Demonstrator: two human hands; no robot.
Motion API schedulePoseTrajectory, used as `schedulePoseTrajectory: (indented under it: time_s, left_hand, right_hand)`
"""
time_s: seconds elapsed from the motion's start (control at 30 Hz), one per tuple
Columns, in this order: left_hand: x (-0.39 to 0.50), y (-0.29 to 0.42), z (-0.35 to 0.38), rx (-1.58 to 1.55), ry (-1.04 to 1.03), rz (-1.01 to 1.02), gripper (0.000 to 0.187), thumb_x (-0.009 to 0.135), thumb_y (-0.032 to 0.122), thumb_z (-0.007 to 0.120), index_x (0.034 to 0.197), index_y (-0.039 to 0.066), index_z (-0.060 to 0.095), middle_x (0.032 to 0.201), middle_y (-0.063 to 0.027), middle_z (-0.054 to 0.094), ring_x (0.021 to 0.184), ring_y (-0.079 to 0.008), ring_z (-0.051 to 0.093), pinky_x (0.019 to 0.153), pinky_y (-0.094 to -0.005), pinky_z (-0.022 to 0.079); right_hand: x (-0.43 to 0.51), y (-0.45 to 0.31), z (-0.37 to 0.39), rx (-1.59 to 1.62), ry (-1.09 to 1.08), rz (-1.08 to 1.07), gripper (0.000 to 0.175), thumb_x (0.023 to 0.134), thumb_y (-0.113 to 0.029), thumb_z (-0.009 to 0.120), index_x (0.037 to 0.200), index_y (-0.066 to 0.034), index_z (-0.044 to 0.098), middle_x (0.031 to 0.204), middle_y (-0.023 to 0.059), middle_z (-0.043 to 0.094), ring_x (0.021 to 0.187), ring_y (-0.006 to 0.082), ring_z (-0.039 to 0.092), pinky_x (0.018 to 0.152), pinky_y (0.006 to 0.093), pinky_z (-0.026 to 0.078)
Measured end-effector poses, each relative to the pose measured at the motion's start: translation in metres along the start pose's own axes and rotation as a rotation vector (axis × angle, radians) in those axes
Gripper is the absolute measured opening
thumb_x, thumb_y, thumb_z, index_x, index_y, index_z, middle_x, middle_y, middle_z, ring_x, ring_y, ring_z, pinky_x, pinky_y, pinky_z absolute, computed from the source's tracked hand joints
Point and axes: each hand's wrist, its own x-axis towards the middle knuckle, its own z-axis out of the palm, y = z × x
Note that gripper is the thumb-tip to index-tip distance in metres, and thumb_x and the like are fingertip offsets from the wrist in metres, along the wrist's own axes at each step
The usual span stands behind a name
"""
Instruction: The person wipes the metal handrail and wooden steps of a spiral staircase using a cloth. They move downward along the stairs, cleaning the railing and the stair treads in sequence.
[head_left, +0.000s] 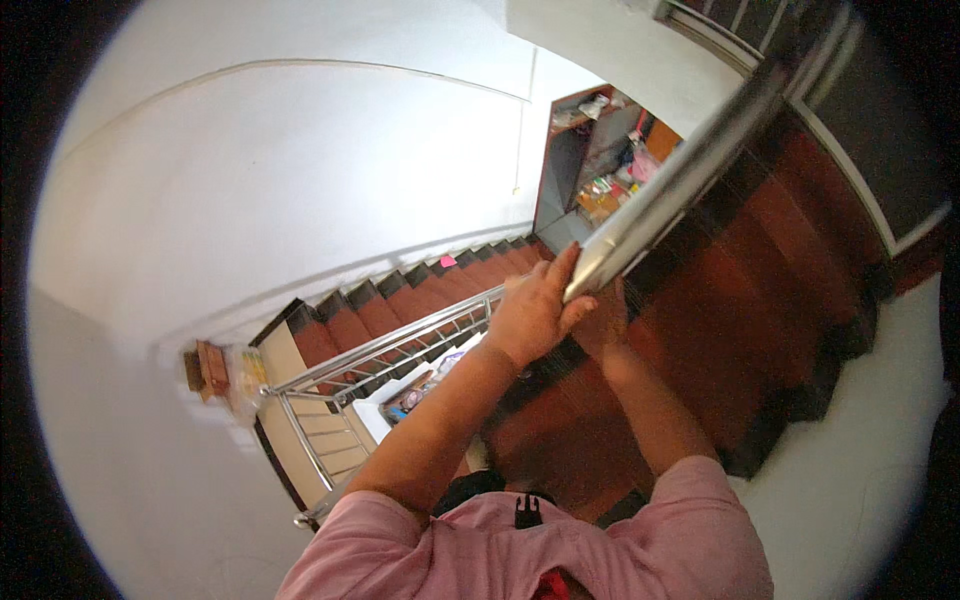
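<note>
A shiny metal handrail (652, 195) slants from the upper right down to my hands. My left hand (534, 311) is on its near end, with the index finger along one side and the thumb on the other, gripping it. Under the rail and close against it is my right hand (604, 322), in shadow and blurred. Its fingers are partly hidden by the rail and my left hand, so its hold is unclear. Dark red stair treads (720, 315) with black edges lie beneath the rail.
A lower staircase (420, 300) runs along the white wall (300, 172), with a metal railing (405, 330) beside it. A pink item (448, 261) lies on one step. Cardboard boxes (212, 369) stand at the left landing. Cluttered shelves (611, 187) show through a doorway.
</note>
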Motion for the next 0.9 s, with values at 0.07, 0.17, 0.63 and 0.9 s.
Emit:
schedulePoseTrajectory:
  time_s: [0.07,0.17,0.63,0.9]
  left_hand:
    - [-0.001,-0.001,-0.001,0.003,0.024,0.034,0.079,0.1,0.047,0.065,0.159,0.007,0.032,0.131,-0.0284,0.059,0.113,-0.0499,0.063,0.096,-0.0532,0.053]
    - [-0.002,-0.003,-0.001,0.003,-0.077,-0.056,0.08,0.099,0.048,0.065,0.16,0.008,0.032,0.129,-0.0279,0.059,0.111,-0.0493,0.064,0.094,-0.0525,0.054]
    - [0.005,0.003,-0.012,-0.037,-0.071,-0.019,0.083,0.097,0.049,0.068,0.161,0.01,0.03,0.118,-0.0255,0.059,0.103,-0.0469,0.065,0.086,-0.0527,0.055]
    - [0.009,-0.002,-0.02,-0.103,-0.088,0.015,0.09,0.093,0.041,0.075,0.161,0.008,0.026,0.118,-0.0238,0.058,0.105,-0.047,0.063,0.089,-0.0529,0.053]
  right_hand:
    - [0.004,0.015,-0.006,0.008,-0.186,-0.007,0.046,0.101,-0.037,0.057,0.141,-0.014,0.059,0.131,0.0123,0.069,0.125,0.0408,0.062,0.108,0.0605,0.043]
    - [0.027,0.065,-0.024,-0.362,-0.304,-0.091,0.055,0.1,-0.042,0.057,0.147,-0.0135,0.055,0.151,0.0179,0.055,0.142,0.0398,0.047,0.119,0.0594,0.032]
    - [0.159,0.193,-0.061,-0.052,0.309,0.15,0.049,0.096,-0.047,0.061,0.124,-0.0074,0.056,0.123,0.0144,0.057,0.116,0.0351,0.053,0.112,0.0559,0.039]
    - [0.131,0.189,-0.04,-0.334,0.142,-0.612,0.037,0.098,-0.043,0.06,0.111,-0.0091,0.052,0.106,0.0113,0.054,0.104,0.0305,0.053,0.111,0.058,0.039]
